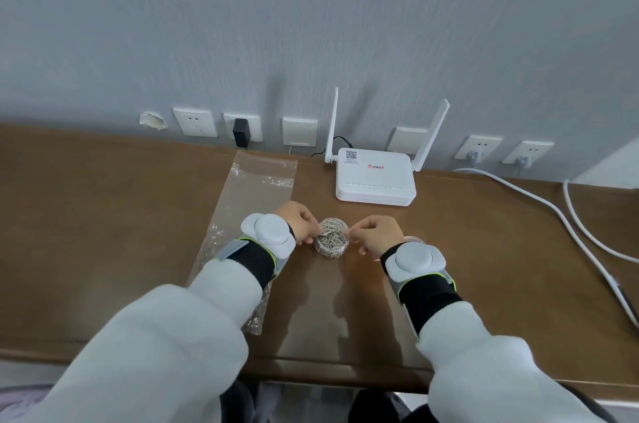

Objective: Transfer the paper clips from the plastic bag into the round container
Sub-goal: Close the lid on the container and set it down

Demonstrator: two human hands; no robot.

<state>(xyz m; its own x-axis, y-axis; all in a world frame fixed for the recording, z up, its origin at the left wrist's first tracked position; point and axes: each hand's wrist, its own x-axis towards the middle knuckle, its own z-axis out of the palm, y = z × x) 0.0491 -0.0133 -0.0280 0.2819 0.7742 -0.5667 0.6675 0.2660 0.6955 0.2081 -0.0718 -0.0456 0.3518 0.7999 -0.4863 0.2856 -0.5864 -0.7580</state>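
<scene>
A few paper clips (255,320) lie in the near end of the plastic bag (256,194), flat at left. Beyond, the left hand (298,226) and right hand (377,233) each pinch clips atop the heaped round container (331,248) between them. The last transfers seem in hand, and next the bag's leftovers need shaking out.

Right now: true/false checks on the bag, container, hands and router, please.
1. The round container holds paper clips. True.
2. The left hand holds the plastic bag in the air. False: the bag lies flat on the table, left of the container.
3. Both hands are at the container's rim, the right hand on its right side. True.
4. The router stands left of the bag. False: it stands right of the bag, near the wall.
</scene>
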